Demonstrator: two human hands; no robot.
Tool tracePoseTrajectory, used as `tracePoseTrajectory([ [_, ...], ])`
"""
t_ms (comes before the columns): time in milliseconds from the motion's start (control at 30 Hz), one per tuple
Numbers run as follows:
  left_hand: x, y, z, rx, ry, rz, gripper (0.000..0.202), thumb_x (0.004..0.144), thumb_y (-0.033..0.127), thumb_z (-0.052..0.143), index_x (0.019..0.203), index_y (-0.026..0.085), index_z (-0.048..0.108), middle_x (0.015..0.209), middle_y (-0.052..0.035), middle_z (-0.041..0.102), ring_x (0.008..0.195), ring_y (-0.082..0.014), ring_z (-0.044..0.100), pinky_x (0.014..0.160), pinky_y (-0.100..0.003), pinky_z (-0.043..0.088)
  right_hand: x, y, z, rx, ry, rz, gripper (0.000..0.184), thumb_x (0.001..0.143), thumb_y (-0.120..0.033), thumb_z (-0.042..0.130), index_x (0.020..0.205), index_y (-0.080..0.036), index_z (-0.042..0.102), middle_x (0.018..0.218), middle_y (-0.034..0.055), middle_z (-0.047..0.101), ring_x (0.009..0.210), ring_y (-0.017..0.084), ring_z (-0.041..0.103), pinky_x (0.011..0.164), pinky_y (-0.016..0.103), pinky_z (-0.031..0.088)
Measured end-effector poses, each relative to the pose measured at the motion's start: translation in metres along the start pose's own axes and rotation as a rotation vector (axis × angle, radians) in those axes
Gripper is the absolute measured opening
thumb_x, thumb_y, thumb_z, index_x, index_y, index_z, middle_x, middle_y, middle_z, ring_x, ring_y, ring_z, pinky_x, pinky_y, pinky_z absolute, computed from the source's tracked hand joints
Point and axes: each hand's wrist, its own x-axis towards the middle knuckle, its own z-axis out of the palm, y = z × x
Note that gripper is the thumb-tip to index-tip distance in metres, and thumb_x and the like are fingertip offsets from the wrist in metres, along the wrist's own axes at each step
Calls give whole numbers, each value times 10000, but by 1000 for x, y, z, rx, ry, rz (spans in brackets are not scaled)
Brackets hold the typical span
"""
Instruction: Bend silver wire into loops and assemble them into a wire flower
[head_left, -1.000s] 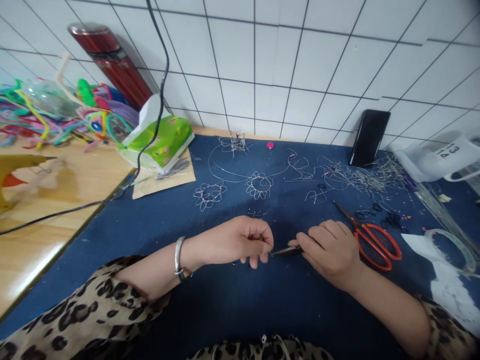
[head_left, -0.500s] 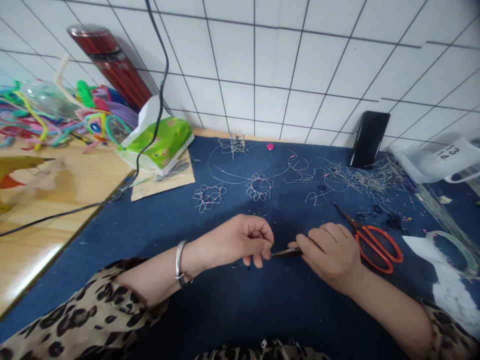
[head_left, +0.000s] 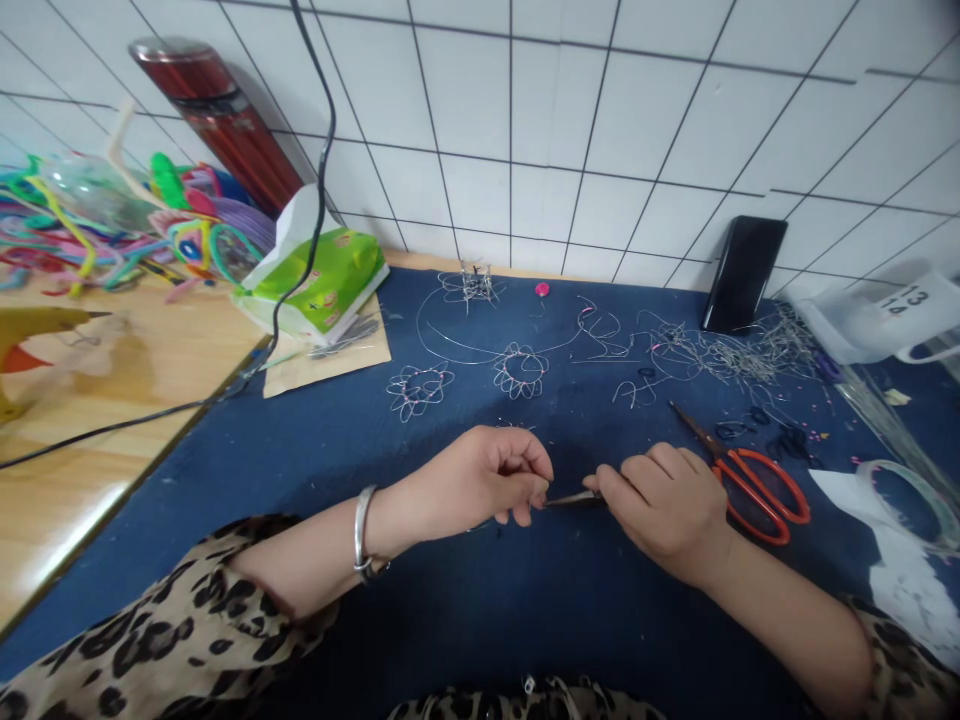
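Note:
Both hands meet over the blue cloth (head_left: 315,450) near its front middle. My left hand (head_left: 480,482), with a silver bangle on its wrist, is closed in a pinch on a thin wire piece too small to make out clearly. My right hand (head_left: 660,505) is closed around small dark pliers (head_left: 574,498), whose tip points left and touches the left fingertips. Two finished wire flowers (head_left: 517,370) lie just beyond the hands.
Orange-handled scissors (head_left: 750,475) lie right of my right hand. A heap of cut wire (head_left: 739,350) and a black phone (head_left: 742,272) leaning on the tiled wall are at the back right. A green tissue pack (head_left: 322,280), a black cable (head_left: 150,420) and coloured pipe cleaners (head_left: 112,225) are at the left.
Both hands have stayed together, shifting only slightly; the pliers' tip remains at the left fingertips. The view has tilted a little.

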Motion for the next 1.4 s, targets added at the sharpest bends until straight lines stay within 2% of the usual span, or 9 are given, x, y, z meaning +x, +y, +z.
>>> tracePoseTrajectory([
  [167,-1,1,4,109,103,21,89,810,223,503,871,167,537,670,15,593,589,-102,591,520,-192,451,3,-3,0,29,-146,25,49,806,-223,548,817,-208,593,607,-5,457,643,135,355,583,311,226],
  [333,-5,3,7,555,170,249,145,852,182,426,909,193,559,757,0,622,647,-113,594,589,-214,438,3,-5,4,181,-353,103,41,766,-191,544,729,-200,559,678,11,487,681,149,387,576,303,233],
  [567,-12,1,9,959,86,524,247,888,140,336,1039,174,529,874,-69,643,802,-180,599,709,-293,454,2,-6,0,340,-460,179,46,769,-184,542,726,-197,533,710,0,511,688,132,431,576,265,263],
  [700,-18,3,12,1149,37,667,287,888,95,294,1033,135,539,868,-111,638,791,-219,588,680,-341,464,4,-5,-5,371,-491,190,56,772,-187,546,720,-196,528,705,-5,512,683,130,436,586,260,276],
  [800,-18,3,14,1228,2,698,296,891,87,281,1030,124,539,871,-119,637,777,-236,585,656,-357,461,4,-4,-5,382,-515,198,35,779,-202,545,744,-202,541,721,-6,517,702,134,444,596,262,283],
  [900,-14,1,14,1098,85,583,257,889,126,329,1060,146,520,848,-91,636,760,-211,591,662,-330,458,2,-3,-1,374,-516,215,47,807,-234,525,780,-210,554,734,-4,515,727,138,451,608,263,288],
  [1000,-7,0,10,782,191,354,182,873,195,406,1008,183,528,805,-40,636,699,-158,599,632,-269,456,1,-4,4,330,-477,225,85,823,-248,505,762,-211,552,735,0,506,735,143,445,614,270,285],
  [1167,2,0,1,160,164,50,90,830,224,470,862,171,535,767,-10,647,545,-85,568,491,-182,409,0,-3,6,186,-327,194,86,804,-272,529,775,-209,581,703,9,494,710,157,409,623,298,276],
  [1400,8,-10,4,-201,135,-12,125,787,250,543,851,143,556,750,-32,663,385,-16,374,390,-156,252,2,-1,2,-17,-41,31,144,783,-297,585,885,-201,620,606,-7,490,629,139,372,582,316,245],
])
